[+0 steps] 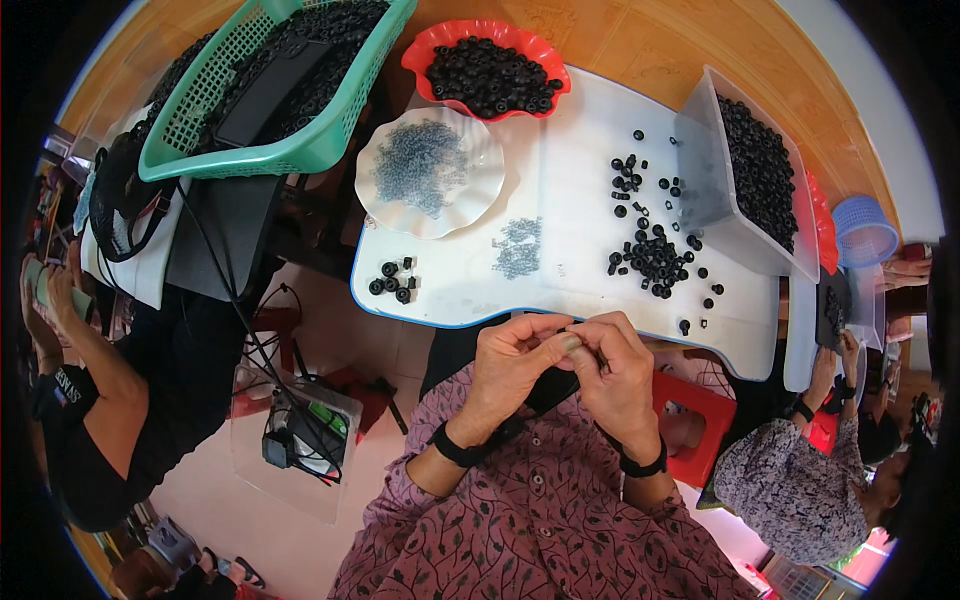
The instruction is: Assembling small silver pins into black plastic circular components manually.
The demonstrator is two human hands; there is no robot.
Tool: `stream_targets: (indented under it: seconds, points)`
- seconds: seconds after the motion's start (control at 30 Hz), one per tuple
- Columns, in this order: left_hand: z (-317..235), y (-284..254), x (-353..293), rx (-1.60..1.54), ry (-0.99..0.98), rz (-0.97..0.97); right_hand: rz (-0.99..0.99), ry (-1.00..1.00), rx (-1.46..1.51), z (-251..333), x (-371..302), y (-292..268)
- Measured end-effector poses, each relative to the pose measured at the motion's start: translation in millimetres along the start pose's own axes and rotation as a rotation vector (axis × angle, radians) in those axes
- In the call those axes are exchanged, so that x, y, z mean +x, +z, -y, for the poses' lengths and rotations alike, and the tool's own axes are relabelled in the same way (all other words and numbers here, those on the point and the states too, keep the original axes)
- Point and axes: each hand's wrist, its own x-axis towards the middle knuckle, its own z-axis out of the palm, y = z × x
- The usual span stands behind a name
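My left hand (510, 368) and my right hand (616, 375) meet just off the near edge of a white table (450, 285). The fingers of both are closed in a pinch, fingertips together. Whatever sits between them is hidden, apart from a dark spot at the tips. Beyond my hands, a loose heap of small black ring-shaped parts (655, 262) lies on the table. Small clear pieces (518, 248) are spread at its middle. Nearer the left corner is a little group of black round parts (392, 282).
A white scalloped plate (485, 200) holds clear pieces. Behind it stands a red bowl (412, 55) of black parts. A clear bin (705, 190) is on the right, a green basket (290, 155) at far left. A red stool (690, 425) stands beside me. People sit on both sides.
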Motion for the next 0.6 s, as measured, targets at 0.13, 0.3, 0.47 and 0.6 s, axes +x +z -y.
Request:
stream_targets:
  seconds: [0.13,0.3,0.47,0.6]
  points:
    - [-2,1,1,-0.018,-0.032,0.013,0.043,-0.01,-0.02,0,-1,-8]
    - [-5,-2,2,-0.055,-0.028,0.049,-0.187,0.008,0.114,-5,-2,-1]
    - [-2,2,-3,-0.018,0.032,0.063,0.028,0.236,0.348,4,-5,17]
    - [1,0,-5,-0.04,0.06,0.044,0.027,0.266,0.456,6,-2,29]
